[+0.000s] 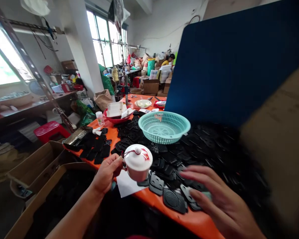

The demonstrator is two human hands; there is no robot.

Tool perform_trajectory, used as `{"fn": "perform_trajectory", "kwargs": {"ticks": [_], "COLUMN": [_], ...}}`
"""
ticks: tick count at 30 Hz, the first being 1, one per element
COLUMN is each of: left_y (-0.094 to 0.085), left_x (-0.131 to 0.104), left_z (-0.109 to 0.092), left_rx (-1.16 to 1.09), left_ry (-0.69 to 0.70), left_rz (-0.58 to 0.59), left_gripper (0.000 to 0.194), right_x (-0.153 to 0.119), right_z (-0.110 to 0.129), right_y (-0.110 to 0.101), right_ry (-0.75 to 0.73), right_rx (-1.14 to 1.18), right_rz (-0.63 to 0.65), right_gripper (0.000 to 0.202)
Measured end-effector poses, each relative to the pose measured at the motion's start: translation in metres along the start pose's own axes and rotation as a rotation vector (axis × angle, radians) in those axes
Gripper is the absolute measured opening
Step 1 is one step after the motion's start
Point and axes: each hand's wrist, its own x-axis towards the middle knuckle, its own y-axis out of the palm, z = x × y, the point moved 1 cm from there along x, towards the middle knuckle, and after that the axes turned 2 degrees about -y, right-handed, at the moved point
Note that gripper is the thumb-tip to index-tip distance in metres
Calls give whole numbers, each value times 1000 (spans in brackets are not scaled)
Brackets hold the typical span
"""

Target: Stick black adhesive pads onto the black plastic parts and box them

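Observation:
A white lidded cup (138, 162) with red markings and a red cord round its lid knob is held up over the front edge of the orange table (151, 198). My left hand (108, 172) grips it by the handle, on the cup's left side. To the right of the cup, my right hand (219, 197) is raised over the table with its fingers apart and nothing in it. Below the hands lie black, plate-like pieces (174, 200), some with holes. A white sheet of paper (127, 184) lies under the cup.
Behind the cup stands a turquoise plastic basket (164, 127). Farther back are a red tray (118, 116) and a small white bottle (100, 118). A large dark blue panel (229, 63) rises at the right. Cardboard boxes (37, 166) stand at the left. A person (168, 59) sits far back.

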Motion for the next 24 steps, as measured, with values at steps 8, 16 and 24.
{"fn": "perform_trajectory", "kwargs": {"ticks": [8,16,24], "left_y": [46,52,78], "left_x": [-45,-36,-53], "left_z": [-1,-16,-39], "left_rx": [-74,122,-21], "left_ry": [-148,-204,-266], "left_rz": [371,716,684], "left_gripper": [49,46,52], "right_x": [48,59,60], "right_z": [58,67,42], "right_y": [2,-5,18], "right_ry": [17,293,536], "right_rx": [406,830,1250], "right_rz": [401,467,542], "right_gripper": [40,24,32]}}
